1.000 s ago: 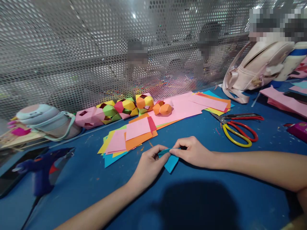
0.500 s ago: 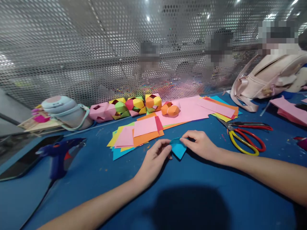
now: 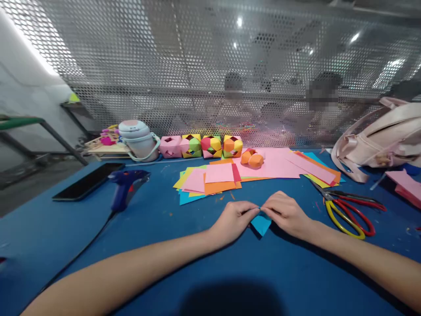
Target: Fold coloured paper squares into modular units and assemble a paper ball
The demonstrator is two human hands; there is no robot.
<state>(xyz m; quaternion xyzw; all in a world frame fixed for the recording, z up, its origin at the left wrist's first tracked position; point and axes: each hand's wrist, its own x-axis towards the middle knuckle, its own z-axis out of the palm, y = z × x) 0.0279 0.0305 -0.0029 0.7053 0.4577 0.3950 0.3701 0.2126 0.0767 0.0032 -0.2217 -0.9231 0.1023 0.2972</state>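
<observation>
A small folded piece of blue paper (image 3: 261,224) lies on the blue table (image 3: 164,263) between my two hands. My left hand (image 3: 234,218) pinches its upper left edge with curled fingers. My right hand (image 3: 285,213) pinches the upper right edge, fingertips meeting the left hand's at the top of the paper. Just beyond the hands lies a fanned stack of coloured paper squares (image 3: 210,180).
Folded paper cubes (image 3: 201,145) line the perforated metal screen (image 3: 210,79). Large pink sheets (image 3: 279,164), scissors (image 3: 348,208), a pink backpack (image 3: 384,140), a blue glue gun (image 3: 126,186), a phone (image 3: 88,186) and a pale flask (image 3: 136,140) are around.
The camera has tilted up and turned left, showing more of the screen. My hands have drawn closer together on the blue paper, fingertips now meeting at its top.
</observation>
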